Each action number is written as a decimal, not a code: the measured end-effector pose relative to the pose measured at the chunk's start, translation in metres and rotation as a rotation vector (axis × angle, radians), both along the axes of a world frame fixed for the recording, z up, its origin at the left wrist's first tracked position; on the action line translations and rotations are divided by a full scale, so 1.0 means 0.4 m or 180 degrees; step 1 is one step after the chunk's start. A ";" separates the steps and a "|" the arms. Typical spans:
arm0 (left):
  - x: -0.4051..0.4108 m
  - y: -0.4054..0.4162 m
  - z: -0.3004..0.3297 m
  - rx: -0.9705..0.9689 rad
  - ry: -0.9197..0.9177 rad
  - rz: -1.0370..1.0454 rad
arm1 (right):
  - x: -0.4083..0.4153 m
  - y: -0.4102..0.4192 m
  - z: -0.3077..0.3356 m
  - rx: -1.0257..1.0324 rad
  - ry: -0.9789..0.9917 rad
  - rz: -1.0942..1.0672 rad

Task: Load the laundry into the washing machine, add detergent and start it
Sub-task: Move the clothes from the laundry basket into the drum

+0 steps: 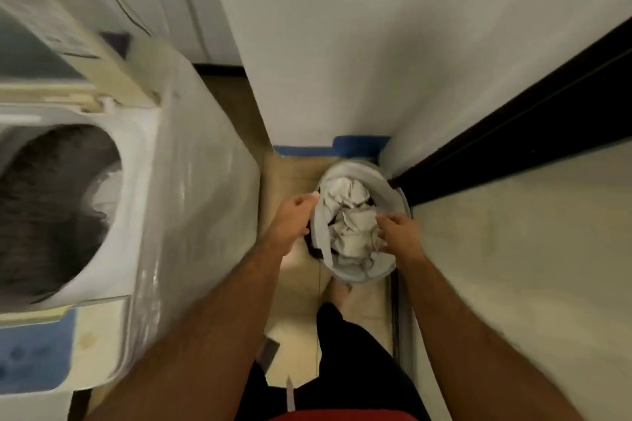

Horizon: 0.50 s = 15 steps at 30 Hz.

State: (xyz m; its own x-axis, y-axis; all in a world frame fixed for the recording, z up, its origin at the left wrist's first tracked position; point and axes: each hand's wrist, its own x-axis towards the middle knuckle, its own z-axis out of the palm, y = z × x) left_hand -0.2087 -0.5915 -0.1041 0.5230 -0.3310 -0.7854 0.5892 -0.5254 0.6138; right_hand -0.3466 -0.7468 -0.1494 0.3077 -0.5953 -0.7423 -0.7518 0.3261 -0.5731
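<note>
The laundry [349, 215], a crumpled heap of white and pale cloth with some dark pieces under it, lies in a round grey laundry basket [383, 178] on the floor [290, 178], directly between the 2 hands. The left hand [294, 215] grips the basket's near-left rim, its fingers curled over the grey fabric edge. The right hand [398, 232] reaches into the basket from the other side, its fingers bent into the white cloth and pinching it. Well off to the left of the left hand stands the top-loading washing machine [164, 202], wrapped in clear plastic, its lid raised and its round drum opening [51, 208] showing a dark, blurred interior; a blue panel sits at its near corner. Beyond the hands, blue tape [362, 142] runs along the base of the white wall [376, 44], and to the right of the right hand a black strip [513, 120] crosses the wall diagonally.
</note>
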 end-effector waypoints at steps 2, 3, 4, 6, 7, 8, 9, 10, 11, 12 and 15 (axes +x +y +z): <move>-0.030 -0.041 -0.091 0.0140 0.0116 -0.0098 | -0.046 -0.028 -0.091 0.0130 0.0243 0.0059; -0.037 -0.056 -0.126 0.0183 0.0162 -0.0161 | -0.056 -0.037 -0.125 0.0206 0.0286 0.0107; -0.050 -0.072 -0.173 0.0227 0.0210 -0.0230 | -0.066 -0.045 -0.167 0.0269 0.0381 0.0186; -0.070 -0.111 -0.264 0.0324 0.0248 -0.0395 | -0.078 -0.065 -0.264 0.0314 0.0569 0.0349; -0.075 -0.129 -0.306 0.0367 0.0259 -0.0507 | -0.081 -0.073 -0.317 0.0312 0.0633 0.0456; -0.083 -0.141 -0.342 0.0371 0.0267 -0.0589 | -0.083 -0.076 -0.360 0.0316 0.0705 0.0605; -0.087 -0.156 -0.386 0.0350 0.0293 -0.0674 | -0.084 -0.079 -0.416 0.0319 0.0791 0.0770; -0.090 -0.170 -0.432 0.0310 0.0313 -0.0746 | -0.085 -0.083 -0.476 0.0312 0.0888 0.0943; -0.093 -0.181 -0.479 0.0292 0.0329 -0.0804 | -0.085 -0.088 -0.537 0.0287 0.0955 0.1098; -0.096 -0.188 -0.527 0.0281 0.0339 -0.0833 | -0.084 -0.093 -0.590 0.0227 0.0973 0.1213; -0.107 -0.201 -0.651 0.0233 0.0402 -0.0797 | -0.067 -0.108 -0.723 -0.0137 0.0947 0.1559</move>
State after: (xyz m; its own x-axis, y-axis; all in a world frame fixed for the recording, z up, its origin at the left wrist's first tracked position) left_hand -0.2515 -0.6721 -0.3646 0.3286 -0.3776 -0.8657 0.5049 -0.7044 0.4988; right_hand -0.3733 -0.7900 -0.4386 0.3368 -0.4675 -0.8173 -0.9402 -0.1198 -0.3189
